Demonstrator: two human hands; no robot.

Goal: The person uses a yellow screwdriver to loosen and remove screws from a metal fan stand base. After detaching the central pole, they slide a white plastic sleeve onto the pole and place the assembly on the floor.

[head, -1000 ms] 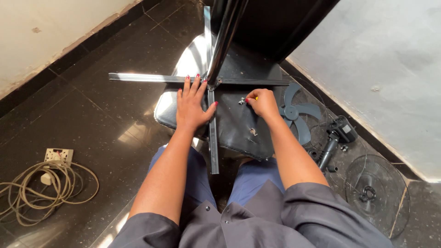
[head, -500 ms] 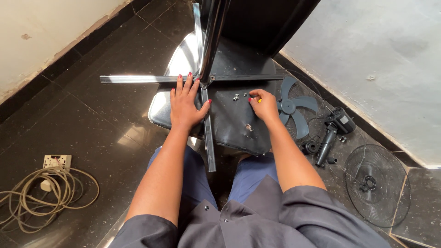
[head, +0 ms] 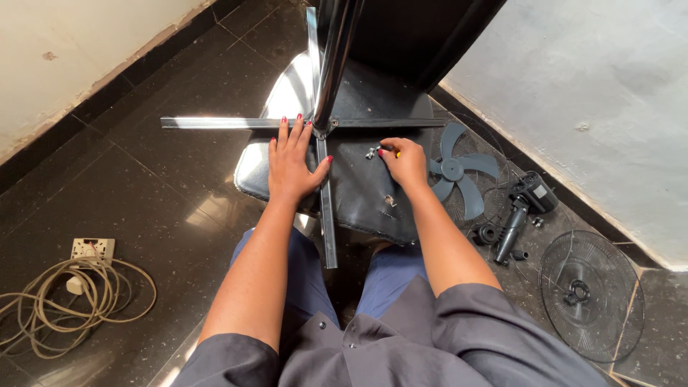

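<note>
pressing our flat, open left hand (head: 292,163) on the metal cross base (head: 326,208) over the black pad (head: 362,188), we should keep it steady while our right hand (head: 405,162) pinches a small screw (head: 372,152).

Floor (head: 143,186): dark, glossy stone tiles with pale grout lines, reflecting bright light in patches. Left wall (head: 79,50): cream plaster, scuffed, with a dark skirting band along its foot. Right wall (head: 595,93): pale grey, rough plaster, lit brightly, with the same dark skirting. Far corner: a tall black panel (head: 423,36) leaning or standing upright. Lower left of floor: coiled beige cable (head: 64,308) with a white socket box (head: 92,249).
</note>
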